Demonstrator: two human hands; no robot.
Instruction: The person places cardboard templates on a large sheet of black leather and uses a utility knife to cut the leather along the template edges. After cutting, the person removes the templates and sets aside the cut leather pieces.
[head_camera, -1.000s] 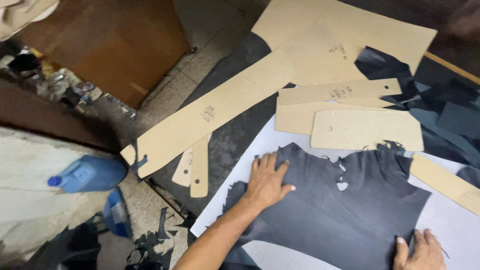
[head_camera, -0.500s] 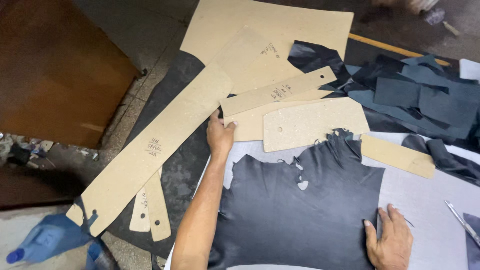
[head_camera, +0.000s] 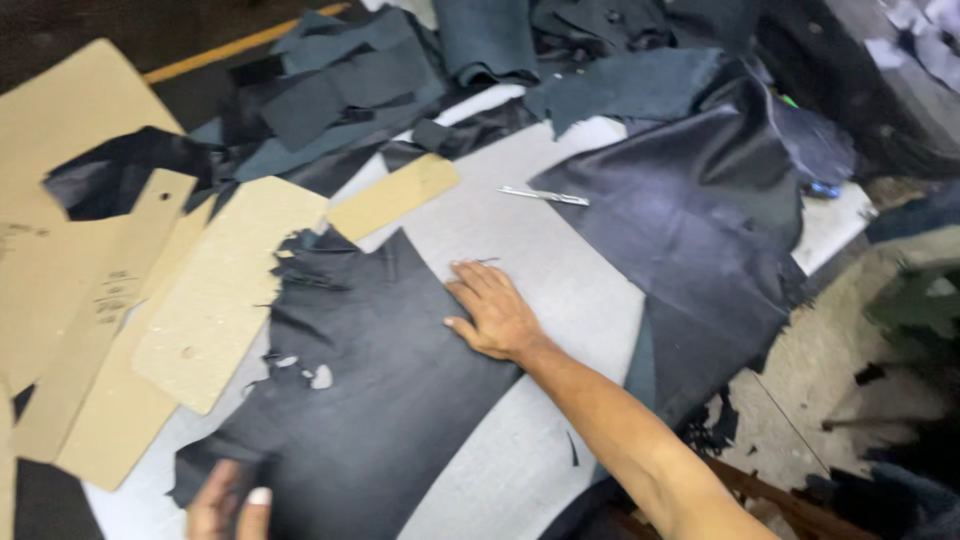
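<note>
Black hide (head_camera: 370, 400) lies flat at lower centre of the frame on the pale bench (head_camera: 560, 270), ragged at its upper left edge, with small holes near the left side. Right hand (head_camera: 497, 312), coming in from the lower right, lies open and flat, palm down, fingers spread on the hide's right edge, pressing, not gripping. Left hand (head_camera: 228, 508) is at the bottom edge, cut off by the frame, touching the hide's lower left corner; open or pinching, cannot tell. The hide looks thin, limp and light, with a smooth, slightly shiny face, so it will likely slide on the bench and fold or wrinkle if lifted by one point; the torn fringe looks weak. Best hold is probably the clean right or lower edge, or flat palms to drag it. Cardboard patterns (head_camera: 225, 290) overlap its upper left side, stiff tan sheets, more stacked at the left of the frame. A thin metal tool (head_camera: 545, 195), possibly sharp, lies on the bench above the right hand, apart from the hide. A second dark hide (head_camera: 700, 230) drapes over the bench's right edge; a scrap pile (head_camera: 400, 80) crowds the top. Open room is the bare strip between the two hides, centre to lower centre; the bench edge drops off at lower right.
</note>
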